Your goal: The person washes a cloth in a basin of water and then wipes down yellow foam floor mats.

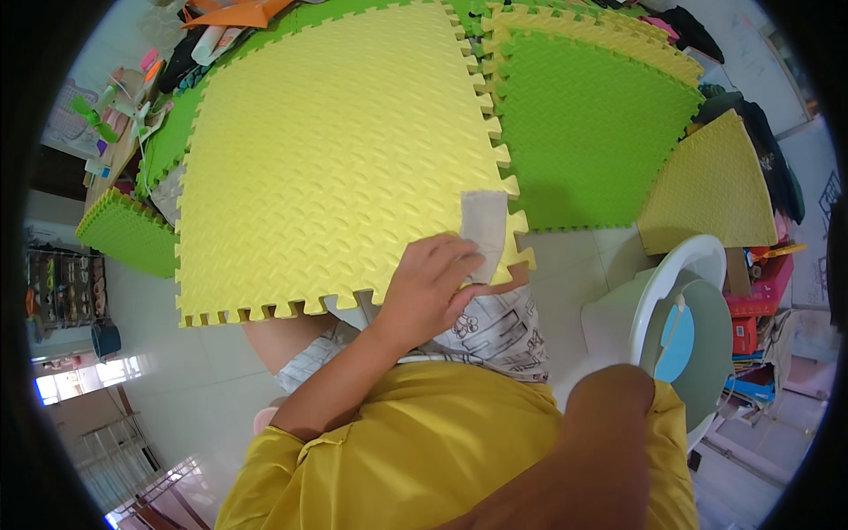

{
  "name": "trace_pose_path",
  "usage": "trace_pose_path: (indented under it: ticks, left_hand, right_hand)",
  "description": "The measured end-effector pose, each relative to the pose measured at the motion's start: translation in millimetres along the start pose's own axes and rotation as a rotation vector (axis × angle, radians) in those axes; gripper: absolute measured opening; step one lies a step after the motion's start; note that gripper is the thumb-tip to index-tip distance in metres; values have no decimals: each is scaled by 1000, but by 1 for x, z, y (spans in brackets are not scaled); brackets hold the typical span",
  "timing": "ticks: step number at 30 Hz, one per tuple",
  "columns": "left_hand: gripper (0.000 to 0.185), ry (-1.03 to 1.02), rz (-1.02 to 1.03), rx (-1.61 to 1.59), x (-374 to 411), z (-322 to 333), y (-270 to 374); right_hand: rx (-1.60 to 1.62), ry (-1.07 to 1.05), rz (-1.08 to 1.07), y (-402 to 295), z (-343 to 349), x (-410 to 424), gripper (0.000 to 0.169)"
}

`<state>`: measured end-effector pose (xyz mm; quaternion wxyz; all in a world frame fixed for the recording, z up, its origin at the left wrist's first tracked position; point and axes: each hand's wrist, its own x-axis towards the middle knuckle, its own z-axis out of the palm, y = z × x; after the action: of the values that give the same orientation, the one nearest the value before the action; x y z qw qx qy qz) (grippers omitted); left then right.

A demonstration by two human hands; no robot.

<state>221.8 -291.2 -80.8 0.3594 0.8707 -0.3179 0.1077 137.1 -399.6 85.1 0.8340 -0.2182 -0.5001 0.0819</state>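
A yellow foam floor mat (331,159) with a raised tread pattern and interlocking teeth lies over my lap. Near its right front corner, a grey strip (485,218), apparently cloth, lies flat on the surface. My left hand (434,285) is at the strip's lower end, fingers curled over its left side and thumb by the mat's front edge. Parts of the strip are covered by these fingers. My right arm bends back towards my body at the elbow; my right hand is out of view below the picture.
A green foam mat (589,132) and a tilted yellow mat (715,192) are at the right. Beside me stands a large white tub (642,324) with a blue oval inside. Green mats (129,232) lean at the left. A small green-bladed fan (96,119) stands beyond.
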Motion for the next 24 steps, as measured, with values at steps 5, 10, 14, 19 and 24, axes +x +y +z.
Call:
trace_pose_path:
  ticks: [5,10,14,19,24]
  left_hand:
    - [39,37,-8,5,2,9,8]
    - [18,204,61,-11,0,16,5]
    - [19,258,19,-39,6,14,6]
    - [25,153,42,-126,12,13,17]
    - [77,-70,-49,44,-7,-17,-1]
  right_hand:
    - [-286,-3,-172,6,-13,8,42]
    - [-364,-333,23,-33,-43,5,41]
    - [-631,-719,617,-78,-97,46,28]
    - [-1552,301,594,-22,-137,-61,32]
    - [-1816,-36,947,2,-167,-114,51]
